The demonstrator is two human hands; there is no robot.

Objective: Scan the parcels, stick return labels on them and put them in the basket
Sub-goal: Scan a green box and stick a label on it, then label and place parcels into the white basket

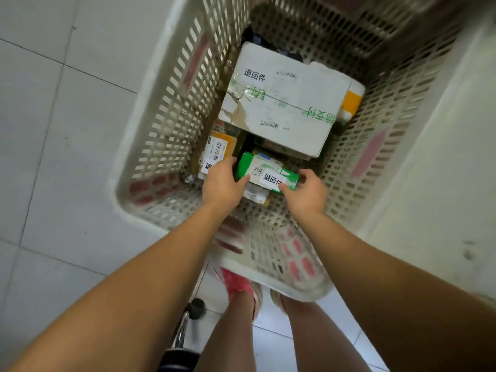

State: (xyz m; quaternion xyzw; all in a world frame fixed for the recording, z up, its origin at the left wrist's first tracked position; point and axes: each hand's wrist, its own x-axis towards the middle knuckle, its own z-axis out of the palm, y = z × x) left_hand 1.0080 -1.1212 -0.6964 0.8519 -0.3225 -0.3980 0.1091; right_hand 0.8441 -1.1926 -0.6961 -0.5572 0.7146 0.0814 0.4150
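Note:
A small green and white parcel [264,170] with a barcode and a white return label lies low inside the beige slotted basket [161,124]. My left hand [221,185] grips its left end and my right hand [308,193] grips its right end. Behind it a large white box [284,103] with green tape and a return label rests on other parcels. A small orange parcel [218,151] with a barcode label stands at the left, partly hidden by my left hand.
The basket stands on a pale tiled floor [53,130], with a pale wall or cabinet side [442,157] to its right. My feet in pink shoes [239,285] are just below the basket's near rim. A black wheel and metal leg [193,310] are by my left foot.

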